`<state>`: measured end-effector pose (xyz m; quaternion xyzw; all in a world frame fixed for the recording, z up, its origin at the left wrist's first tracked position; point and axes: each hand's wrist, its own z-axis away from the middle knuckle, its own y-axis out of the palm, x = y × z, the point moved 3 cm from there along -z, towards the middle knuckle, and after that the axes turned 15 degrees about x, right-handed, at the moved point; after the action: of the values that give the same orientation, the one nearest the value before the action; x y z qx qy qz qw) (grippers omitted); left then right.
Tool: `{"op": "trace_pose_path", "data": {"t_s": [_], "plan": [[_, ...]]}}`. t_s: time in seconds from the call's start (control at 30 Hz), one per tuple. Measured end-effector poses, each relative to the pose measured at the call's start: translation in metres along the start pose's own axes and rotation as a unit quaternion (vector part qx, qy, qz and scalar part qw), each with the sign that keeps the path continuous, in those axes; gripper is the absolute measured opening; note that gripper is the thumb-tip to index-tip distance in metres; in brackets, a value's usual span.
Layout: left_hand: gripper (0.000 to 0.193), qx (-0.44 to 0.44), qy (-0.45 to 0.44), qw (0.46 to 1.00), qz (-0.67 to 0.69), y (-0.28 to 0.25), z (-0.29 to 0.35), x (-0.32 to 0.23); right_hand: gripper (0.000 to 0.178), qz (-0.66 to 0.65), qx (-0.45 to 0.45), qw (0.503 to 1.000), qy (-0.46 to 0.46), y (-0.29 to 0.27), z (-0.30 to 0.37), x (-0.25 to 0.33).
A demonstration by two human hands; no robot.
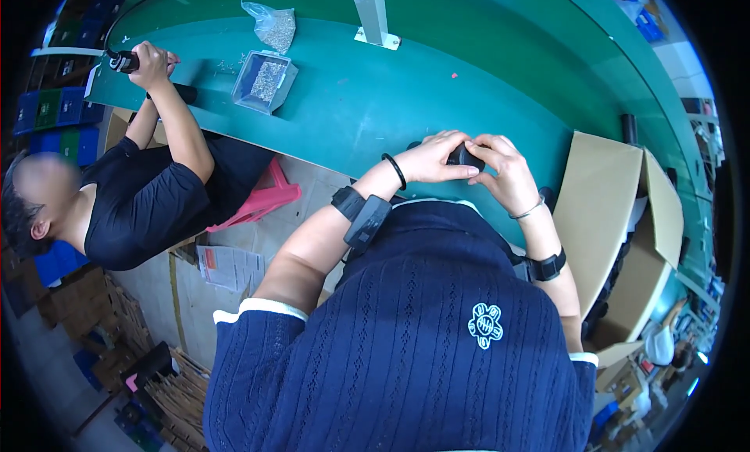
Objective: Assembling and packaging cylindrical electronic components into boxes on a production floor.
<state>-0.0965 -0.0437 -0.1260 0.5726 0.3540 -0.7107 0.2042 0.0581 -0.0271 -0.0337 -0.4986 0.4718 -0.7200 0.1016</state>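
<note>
Close in front of me, over the green table point(344, 132), both my hands meet around a black rounded part point(462, 157). My left hand point(434, 158) wraps it from the left, with the thumb along its near side. On the right end, the fingers and thumb of my right hand point(504, 167) pinch it. Most of the part is covered by my fingers, so its exact kind cannot be made out.
An open cardboard box point(598, 210) with black items inside stands at my right. Farther left are a clear bin point(251, 100) of small metal pieces and a plastic bag point(275, 30) of them. A co-worker point(148, 194) at the left holds a black tool point(123, 62).
</note>
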Motion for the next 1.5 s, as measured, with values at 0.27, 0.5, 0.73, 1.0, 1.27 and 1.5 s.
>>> {"op": "trace_pose_path", "data": {"t_s": [0.27, 0.5, 0.73, 1.0, 1.27, 1.5], "plan": [[0.067, 0.002, -0.027, 0.999, 0.035, 0.000, 0.007, -0.003, 0.047, -0.154, -0.037, 0.987, -0.031, 0.019, 0.003, -0.018], [0.079, -0.055, -0.010, 0.996, -0.076, -0.006, 0.020, -0.010, 0.026, -0.531, 0.060, 0.837, 0.121, 0.047, -0.012, -0.034], [0.079, -0.104, 0.021, 0.994, 0.023, -0.001, 0.010, -0.025, 0.027, -0.509, 0.016, 0.843, 0.176, 0.047, -0.003, -0.041], [0.067, -0.177, 0.010, 0.983, 0.048, 0.005, 0.027, -0.002, 0.028, -0.603, -0.005, 0.771, 0.203, 0.052, -0.023, -0.040], [0.075, -0.077, 0.001, 0.978, 0.196, -0.014, 0.024, -0.017, 0.030, -0.621, 0.056, 0.761, 0.179, 0.045, -0.026, -0.039], [0.071, -0.109, -0.019, 0.955, 0.274, -0.025, 0.032, -0.012, 0.027, -0.549, 0.027, 0.817, 0.176, 0.044, -0.046, -0.040]]}}
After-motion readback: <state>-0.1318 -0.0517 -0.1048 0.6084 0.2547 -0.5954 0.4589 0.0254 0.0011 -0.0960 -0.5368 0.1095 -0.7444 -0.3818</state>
